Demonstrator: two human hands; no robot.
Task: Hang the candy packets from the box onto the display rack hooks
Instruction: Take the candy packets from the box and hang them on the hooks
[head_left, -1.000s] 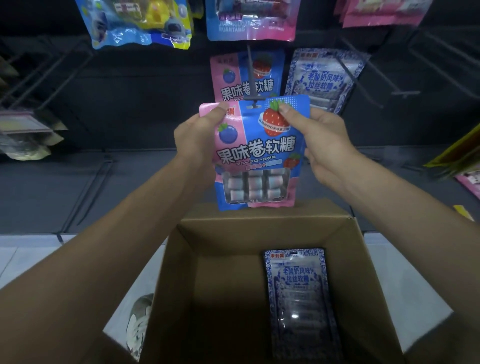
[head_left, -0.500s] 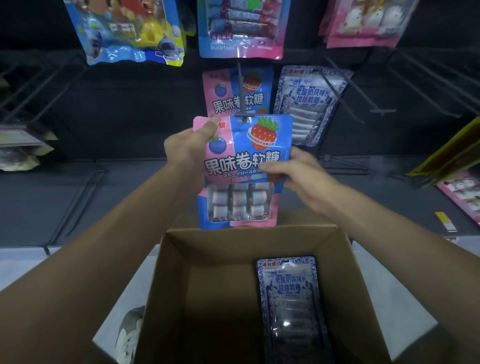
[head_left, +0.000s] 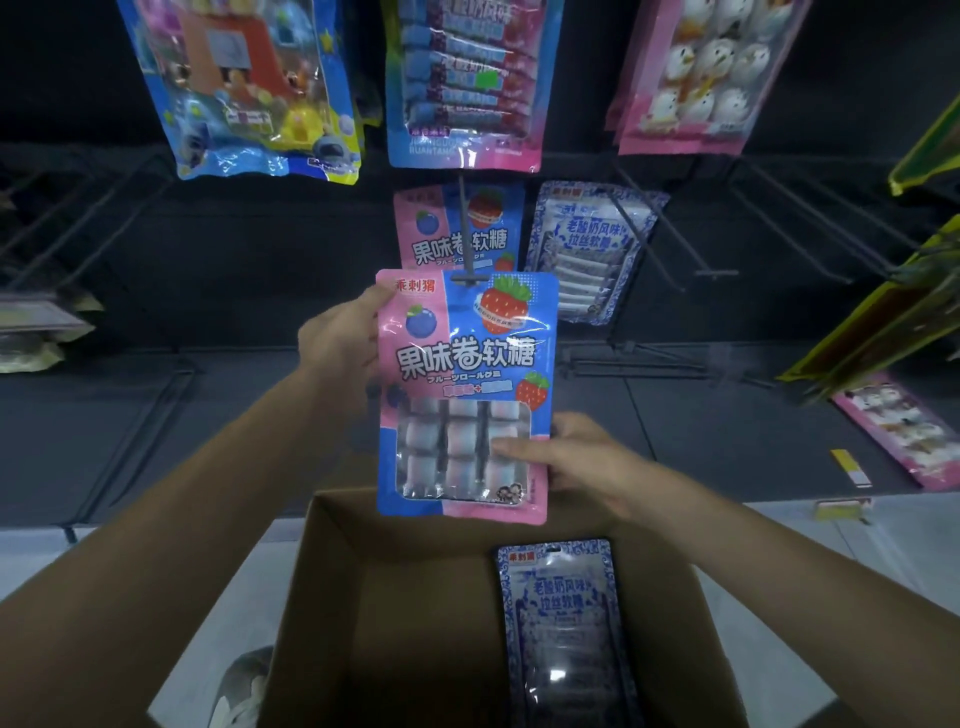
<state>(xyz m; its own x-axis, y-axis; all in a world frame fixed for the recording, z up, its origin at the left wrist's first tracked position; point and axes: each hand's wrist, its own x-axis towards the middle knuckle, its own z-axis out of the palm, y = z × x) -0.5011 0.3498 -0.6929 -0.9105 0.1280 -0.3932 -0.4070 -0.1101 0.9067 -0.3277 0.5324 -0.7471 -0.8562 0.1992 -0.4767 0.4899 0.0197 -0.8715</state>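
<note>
Pink-and-blue packet (head_left: 467, 364) is held upright, long axis vertical, between the two hands. Left hand (head_left: 340, 338) pinches the upper left corner, thumb on the front, fingers behind. Right hand (head_left: 587, 462) pinches the lower right edge, thumb across the clear window, other fingers hidden behind.

Key relation: the hook (head_left: 469, 279) tip sits right at the centre of the packet's top edge, up and right of the left thumb and well above the right hand, so the left hand is nearer. Cannot tell if the tip is through the hang hole yet.

Likely next move is to slide the top back along the rod toward the matching packet (head_left: 452, 244) hanging behind. Box (head_left: 332, 597) sits below both hands, with one blue-and-white packet (head_left: 566, 623) inside.
</note>
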